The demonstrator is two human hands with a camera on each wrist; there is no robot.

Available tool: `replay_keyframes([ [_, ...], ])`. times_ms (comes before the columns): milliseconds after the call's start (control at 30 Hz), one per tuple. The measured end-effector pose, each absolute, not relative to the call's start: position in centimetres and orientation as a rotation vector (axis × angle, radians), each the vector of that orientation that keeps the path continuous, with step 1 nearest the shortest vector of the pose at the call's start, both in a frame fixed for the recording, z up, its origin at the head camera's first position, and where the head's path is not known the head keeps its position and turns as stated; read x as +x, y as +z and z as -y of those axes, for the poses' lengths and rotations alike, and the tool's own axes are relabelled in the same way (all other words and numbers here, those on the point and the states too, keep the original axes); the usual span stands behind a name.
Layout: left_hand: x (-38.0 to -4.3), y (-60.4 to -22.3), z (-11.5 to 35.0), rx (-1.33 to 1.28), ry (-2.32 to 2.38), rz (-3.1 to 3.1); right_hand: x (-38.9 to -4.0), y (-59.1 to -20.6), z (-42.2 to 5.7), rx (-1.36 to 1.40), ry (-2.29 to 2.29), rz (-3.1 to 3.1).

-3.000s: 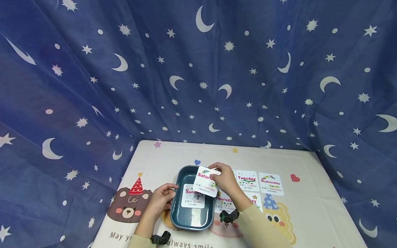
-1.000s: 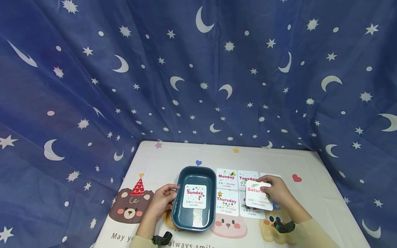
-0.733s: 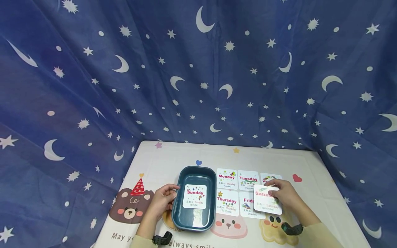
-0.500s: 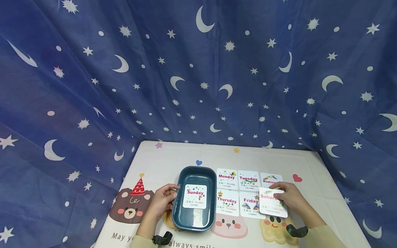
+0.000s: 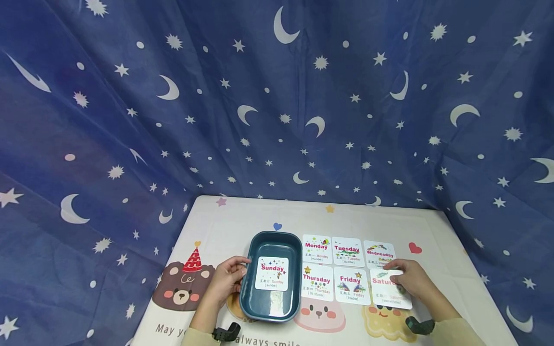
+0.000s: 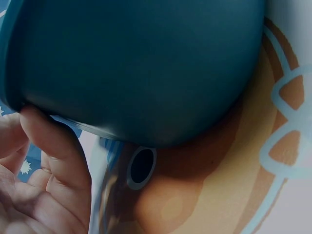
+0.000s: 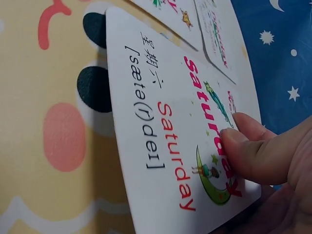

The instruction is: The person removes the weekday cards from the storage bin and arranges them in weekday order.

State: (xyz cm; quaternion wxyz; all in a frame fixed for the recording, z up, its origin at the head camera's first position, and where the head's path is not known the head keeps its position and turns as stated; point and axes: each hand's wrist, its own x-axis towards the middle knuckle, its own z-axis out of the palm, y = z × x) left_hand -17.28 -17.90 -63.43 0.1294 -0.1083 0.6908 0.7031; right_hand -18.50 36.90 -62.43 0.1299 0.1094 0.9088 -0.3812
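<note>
A dark teal rectangular tray [image 5: 270, 310] stands left of the cards, and the Sunday card [image 5: 271, 275] lies inside it. At the tray's left side my left hand [image 5: 226, 279] holds the rim; the thumb [image 6: 56, 134] touches just under it in the left wrist view. My right hand [image 5: 411, 278] pinches the Saturday card [image 5: 389, 295] by its upper right part, thumb on the printed face. This card is at the right end of the lower row, beside the Friday card [image 5: 352, 286] and below the Wednesday card [image 5: 379, 251]. The thumb covers part of its heading.
Monday [image 5: 316, 250] and Tuesday [image 5: 348, 252] cards lie in the upper row, with the Thursday card [image 5: 318, 283] below, close to the tray's right wall. A cartoon-printed white tablecloth [image 5: 242, 216] covers the table. Behind hangs a blue star-and-moon curtain [image 5: 277, 120].
My right hand has carried the Saturday card from over the tray rightward across the cards, lowering it beside Friday. Friday and most of Wednesday are uncovered now. My left hand has stayed at the tray.
</note>
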Motion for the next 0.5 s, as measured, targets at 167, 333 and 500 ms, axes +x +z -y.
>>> replay_keyframes([
  [167, -17.33, -63.41, 17.94, -0.317, 2.039, -2.013, -18.5, -62.66, -36.99, 0.318, -1.056, -2.655],
  [333, -17.31, -63.42, 17.97, -0.316, 2.035, -2.021, -18.28, -62.79, -36.88, 0.307, -1.026, -2.664],
  [500, -17.25, -63.45, 17.91, -0.32, 2.039, -2.019, -18.13, -62.86, -36.69, 0.335, -0.995, -2.676],
])
